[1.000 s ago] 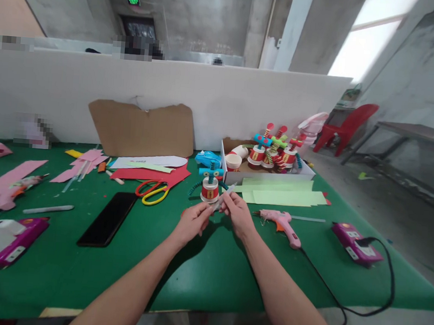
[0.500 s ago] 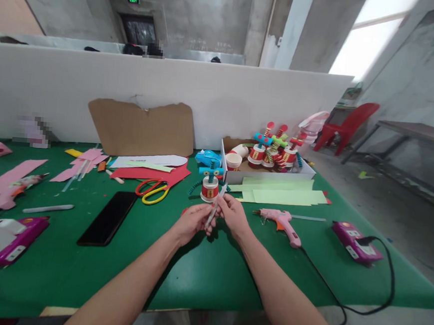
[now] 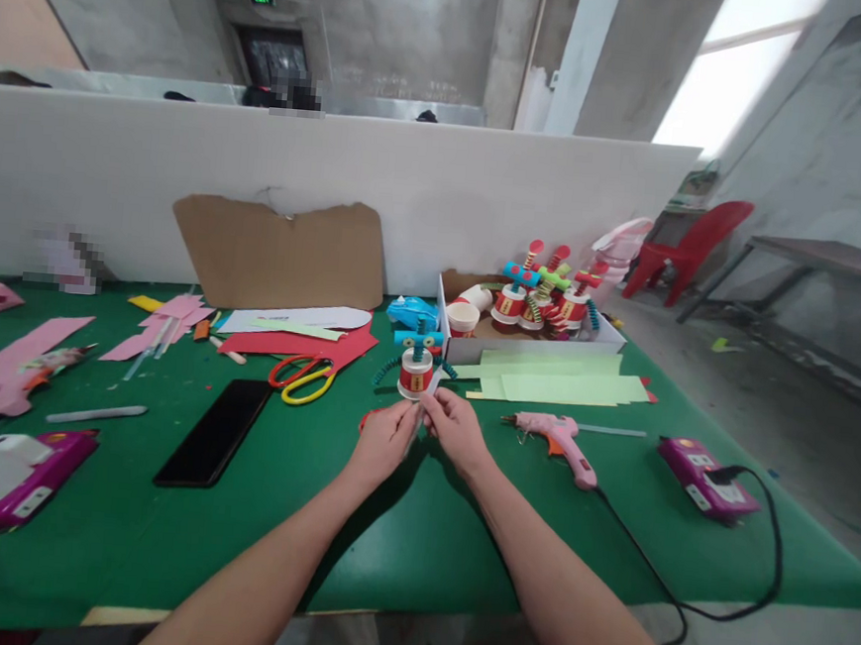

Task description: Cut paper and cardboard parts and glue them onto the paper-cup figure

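Observation:
My left hand [image 3: 386,438] and my right hand [image 3: 456,429] meet at the middle of the green table, fingers closed around a slim whitish pen [image 3: 435,380]. Most of the pen is hidden by the fingers; its upper end points up and away. Just behind them stands a paper-cup figure [image 3: 417,373], red and white below, with a blue tube head with eyes and dark spring-like arms. A small red piece [image 3: 370,418] shows partly beside my left hand.
A pink glue gun [image 3: 559,442] lies right, corded to a purple power strip [image 3: 708,481]. Left are a black phone [image 3: 213,435], scissors [image 3: 307,380] and paper strips [image 3: 21,355]. Behind, a box [image 3: 533,350] holds several cup figures. Green paper [image 3: 567,386] lies before it.
Both hands have drawn closer together around the pen, and my left fingers cover more of it. Its upper end sits slightly lower and nearer the cup figure's base.

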A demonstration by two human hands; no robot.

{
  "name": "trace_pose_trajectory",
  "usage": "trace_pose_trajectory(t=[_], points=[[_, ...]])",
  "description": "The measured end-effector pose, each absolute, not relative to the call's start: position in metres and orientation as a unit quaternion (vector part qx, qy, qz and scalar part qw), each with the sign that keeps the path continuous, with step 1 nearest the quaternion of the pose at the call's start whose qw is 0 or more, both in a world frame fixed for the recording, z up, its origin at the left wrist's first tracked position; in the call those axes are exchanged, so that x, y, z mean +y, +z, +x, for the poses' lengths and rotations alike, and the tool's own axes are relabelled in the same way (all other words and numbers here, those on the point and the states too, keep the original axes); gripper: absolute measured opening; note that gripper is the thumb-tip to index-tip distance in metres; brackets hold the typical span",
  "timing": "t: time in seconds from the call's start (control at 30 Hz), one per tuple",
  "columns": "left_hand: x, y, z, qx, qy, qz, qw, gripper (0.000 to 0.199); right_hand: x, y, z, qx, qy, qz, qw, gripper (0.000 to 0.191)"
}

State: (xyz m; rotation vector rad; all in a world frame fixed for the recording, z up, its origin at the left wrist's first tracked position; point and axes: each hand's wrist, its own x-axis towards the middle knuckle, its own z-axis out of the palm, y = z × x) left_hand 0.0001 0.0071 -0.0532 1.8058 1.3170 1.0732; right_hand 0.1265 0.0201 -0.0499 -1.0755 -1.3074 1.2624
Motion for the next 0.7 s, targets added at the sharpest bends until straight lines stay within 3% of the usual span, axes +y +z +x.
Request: trace_pose_trajectory(t=[0.1, 0.27, 0.53, 0.7], points=[[0.011, -0.054, -0.002, 0.527, 0.444, 0.608, 0.394, 0.039, 0.02, -0.05, 0.128, -0.553, 0.506, -0.442, 0.493, 0.033], [0.013, -0.048, -0.007, 0.481, 0.494, 0.543, 0.479, 0.024, 0.023, -0.047, 0.136, -0.572, 0.448, -0.466, 0.506, 0.032], [0.011, -0.046, -0.007, 0.478, 0.447, 0.647, 0.393, 0.015, 0.017, -0.037, 0.136, -0.64, 0.321, -0.507, 0.48, 0.029], [0.011, -0.047, -0.01, 0.472, 0.425, 0.658, 0.406, 0.015, 0.012, -0.037, 0.134, -0.692, 0.25, -0.506, 0.451, 0.028]])
